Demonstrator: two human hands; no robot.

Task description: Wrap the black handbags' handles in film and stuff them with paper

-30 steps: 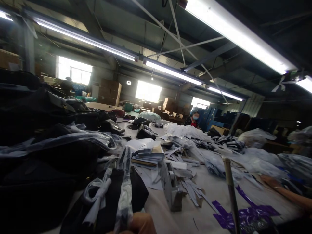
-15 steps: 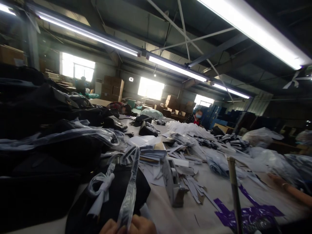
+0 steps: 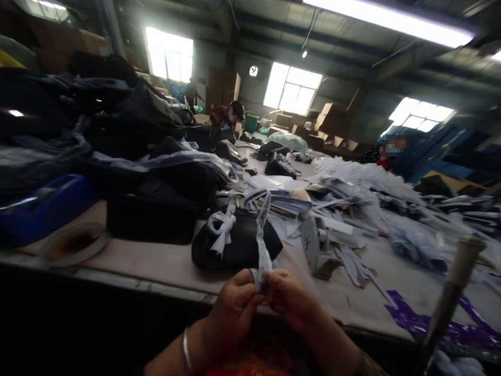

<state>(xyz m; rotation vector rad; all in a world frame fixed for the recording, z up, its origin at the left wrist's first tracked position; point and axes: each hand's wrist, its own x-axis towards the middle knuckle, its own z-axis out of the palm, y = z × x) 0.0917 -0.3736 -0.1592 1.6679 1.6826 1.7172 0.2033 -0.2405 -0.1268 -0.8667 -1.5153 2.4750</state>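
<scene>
In the lower centre, my left hand [image 3: 235, 298] and right hand [image 3: 290, 296] pinch the wrapped strap [image 3: 262, 241]; its length runs upward across the black bag [image 3: 240, 244].

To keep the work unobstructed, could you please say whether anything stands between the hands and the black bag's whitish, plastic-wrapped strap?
Nothing visible does: the left hand and right hand both hold the whitish, plastic-wrapped strap at its near end. The grey tape dispenser stands apart, to the right.
</scene>
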